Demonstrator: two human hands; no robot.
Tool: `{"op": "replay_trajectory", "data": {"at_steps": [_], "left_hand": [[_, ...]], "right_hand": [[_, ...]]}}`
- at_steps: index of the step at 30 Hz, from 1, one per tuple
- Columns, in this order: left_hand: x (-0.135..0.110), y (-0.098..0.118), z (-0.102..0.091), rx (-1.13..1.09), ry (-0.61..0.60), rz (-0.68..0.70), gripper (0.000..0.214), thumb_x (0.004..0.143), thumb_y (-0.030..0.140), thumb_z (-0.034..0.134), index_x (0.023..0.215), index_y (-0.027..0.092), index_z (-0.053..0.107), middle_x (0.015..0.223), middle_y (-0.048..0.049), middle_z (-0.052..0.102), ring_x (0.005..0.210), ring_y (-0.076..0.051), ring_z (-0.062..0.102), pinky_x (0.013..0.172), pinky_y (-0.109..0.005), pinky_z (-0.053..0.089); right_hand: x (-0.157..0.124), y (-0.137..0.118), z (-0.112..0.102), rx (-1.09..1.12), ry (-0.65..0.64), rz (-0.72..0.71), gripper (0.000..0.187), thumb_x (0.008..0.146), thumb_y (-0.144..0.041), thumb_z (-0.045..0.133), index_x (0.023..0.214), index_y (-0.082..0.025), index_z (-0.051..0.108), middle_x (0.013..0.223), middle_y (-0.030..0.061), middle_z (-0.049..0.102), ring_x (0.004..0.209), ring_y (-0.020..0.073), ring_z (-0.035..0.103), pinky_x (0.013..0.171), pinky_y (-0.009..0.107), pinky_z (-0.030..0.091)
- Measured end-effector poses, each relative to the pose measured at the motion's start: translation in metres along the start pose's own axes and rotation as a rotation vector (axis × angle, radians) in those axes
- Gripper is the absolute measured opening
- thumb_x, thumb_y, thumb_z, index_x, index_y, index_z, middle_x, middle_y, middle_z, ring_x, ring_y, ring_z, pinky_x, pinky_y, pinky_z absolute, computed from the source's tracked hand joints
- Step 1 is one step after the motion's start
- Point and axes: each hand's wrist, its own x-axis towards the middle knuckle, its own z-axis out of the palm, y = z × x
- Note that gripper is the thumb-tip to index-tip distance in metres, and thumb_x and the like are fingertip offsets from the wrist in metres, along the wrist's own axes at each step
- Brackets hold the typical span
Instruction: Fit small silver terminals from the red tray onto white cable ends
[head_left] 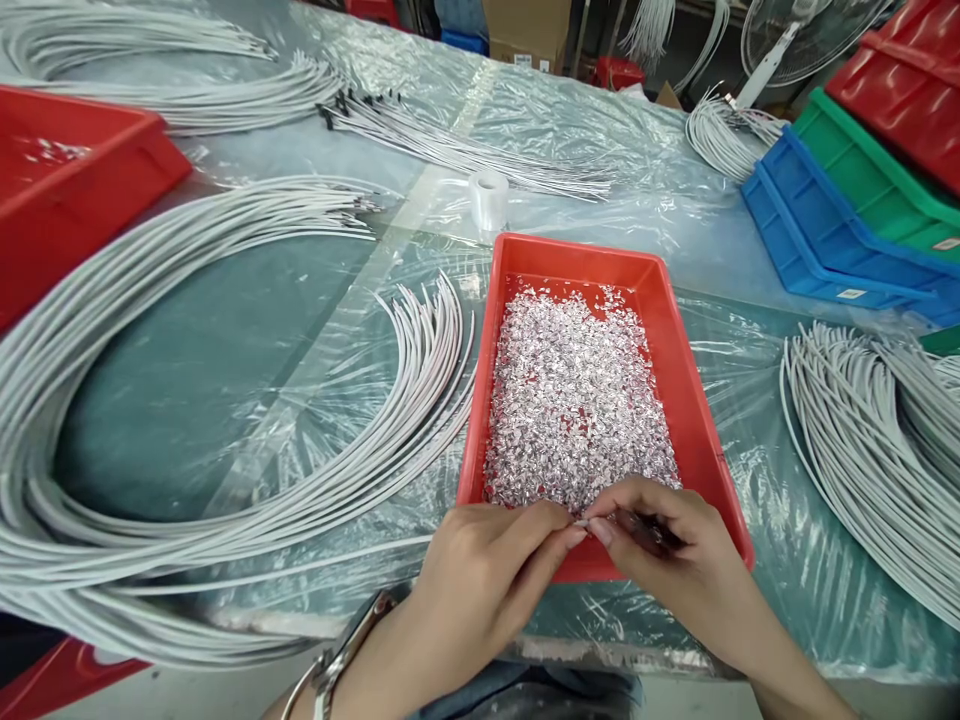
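My left hand [487, 570] and my right hand [667, 545] meet over the near end of a red tray [697, 380]. The tray holds a heap of tiny silvery foil scraps [574, 400]. Fingertips of both hands pinch together on a thin white wire end [581, 523] between them. A dark tool [652, 532] sits in my right hand, partly hidden by the fingers. A white cable [285, 560] runs from the left toward my left hand. A metal bracelet circles my left wrist.
Large loops of white cables [112, 350] cover the left side; another bundle [877, 440] lies right. A roll of clear tape [488, 197] stands behind the tray. A red bin [67, 190] sits far left; blue [817, 235], green and red bins stack at the right.
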Motion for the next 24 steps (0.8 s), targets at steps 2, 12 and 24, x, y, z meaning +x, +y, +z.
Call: {"op": "replay_trajectory", "data": {"at_steps": [2, 12, 24], "left_hand": [[-0.0014, 0.0004, 0.0001, 0.004, 0.006, 0.008, 0.011, 0.094, 0.021, 0.046, 0.089, 0.019, 0.056, 0.066, 0.0014, 0.065, 0.051, -0.011, 0.058, 0.049, -0.023, 0.038], [-0.0018, -0.0006, 0.0003, 0.009, -0.011, 0.013, 0.010, 0.094, 0.020, 0.046, 0.091, 0.020, 0.055, 0.070, 0.0016, 0.066, 0.053, -0.011, 0.059, 0.050, -0.024, 0.039], [-0.0025, -0.0011, 0.0040, 0.089, 0.012, 0.036, 0.013, 0.094, 0.020, 0.044, 0.091, 0.017, 0.057, 0.064, -0.0003, 0.064, 0.051, -0.012, 0.058, 0.048, -0.024, 0.041]], "right_hand": [[-0.0002, -0.0001, 0.0003, 0.023, -0.006, 0.011, 0.014, 0.085, -0.011, 0.053, 0.080, -0.023, 0.056, 0.062, -0.0077, 0.047, 0.054, 0.0074, 0.040, 0.049, 0.016, 0.033], [0.0024, -0.0032, 0.0023, 0.081, 0.022, 0.044, 0.013, 0.085, -0.014, 0.053, 0.074, -0.021, 0.055, 0.060, -0.0077, 0.040, 0.052, 0.0073, 0.034, 0.046, 0.016, 0.029], [0.0008, -0.0011, 0.0071, -0.048, 0.088, 0.049, 0.017, 0.072, -0.003, 0.048, 0.070, -0.019, 0.054, 0.057, -0.0082, 0.037, 0.049, 0.0069, 0.029, 0.044, 0.018, 0.025]]}}
